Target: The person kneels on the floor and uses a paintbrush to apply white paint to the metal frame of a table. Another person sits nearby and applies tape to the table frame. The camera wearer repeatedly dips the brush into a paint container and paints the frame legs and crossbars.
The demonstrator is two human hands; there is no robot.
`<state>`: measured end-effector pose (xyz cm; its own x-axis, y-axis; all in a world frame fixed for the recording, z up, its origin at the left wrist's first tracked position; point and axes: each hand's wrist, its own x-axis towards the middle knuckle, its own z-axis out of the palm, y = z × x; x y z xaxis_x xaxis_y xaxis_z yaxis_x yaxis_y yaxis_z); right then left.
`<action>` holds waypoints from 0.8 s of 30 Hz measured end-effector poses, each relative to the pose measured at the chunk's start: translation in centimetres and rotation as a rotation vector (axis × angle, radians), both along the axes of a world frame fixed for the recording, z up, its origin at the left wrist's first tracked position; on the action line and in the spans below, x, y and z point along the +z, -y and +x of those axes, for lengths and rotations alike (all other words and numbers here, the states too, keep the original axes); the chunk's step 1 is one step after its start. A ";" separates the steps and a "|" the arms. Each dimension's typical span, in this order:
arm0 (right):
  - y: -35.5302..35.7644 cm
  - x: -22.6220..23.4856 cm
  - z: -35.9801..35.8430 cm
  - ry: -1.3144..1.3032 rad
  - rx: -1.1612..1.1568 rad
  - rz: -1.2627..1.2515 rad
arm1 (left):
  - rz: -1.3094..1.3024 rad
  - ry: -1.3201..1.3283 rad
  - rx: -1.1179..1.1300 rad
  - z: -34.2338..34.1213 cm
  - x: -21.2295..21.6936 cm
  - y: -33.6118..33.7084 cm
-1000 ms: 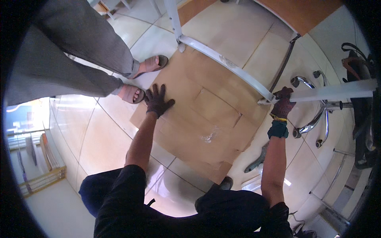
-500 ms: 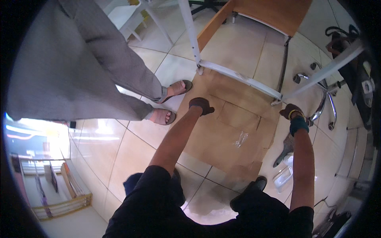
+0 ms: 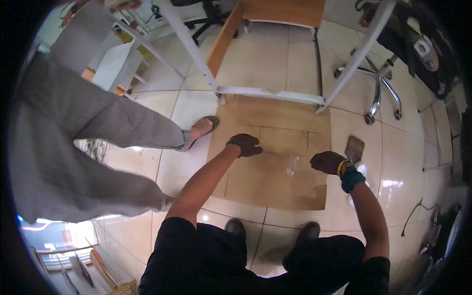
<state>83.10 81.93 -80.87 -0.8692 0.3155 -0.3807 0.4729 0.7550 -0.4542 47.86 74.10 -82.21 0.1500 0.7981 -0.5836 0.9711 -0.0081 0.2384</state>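
Here, one flattened cardboard sheet [image 3: 275, 167] — left hand [image 3: 247, 144] spread flat on it, right hand [image 3: 327, 162] fisted, empty.

The bystander's grey trousers [image 3: 73, 142] run off the left rim, the upper body out of frame. The white frame legs [image 3: 189, 42] are cut at the top edge. The flattened cardboard [image 3: 275, 167] partly lies under the gloved hands. The small dark tool [image 3: 354, 147] is too blurred to identify.
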 end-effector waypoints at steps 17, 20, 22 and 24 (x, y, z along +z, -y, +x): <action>6.3 -7.5 5.5 0.094 -0.247 -0.061 | 0.222 -0.212 -0.046 2.2 2.0 3.4; 6.4 -6.6 5.1 0.085 -0.249 -0.074 | 0.317 -0.225 -0.054 2.4 2.2 3.7; 6.2 -8.3 5.6 0.050 -0.230 -0.092 | 0.422 -0.222 -0.082 2.1 1.7 3.5; 6.4 -10.7 7.1 0.002 -0.215 -0.074 | 0.467 -0.210 -0.026 1.6 0.9 3.8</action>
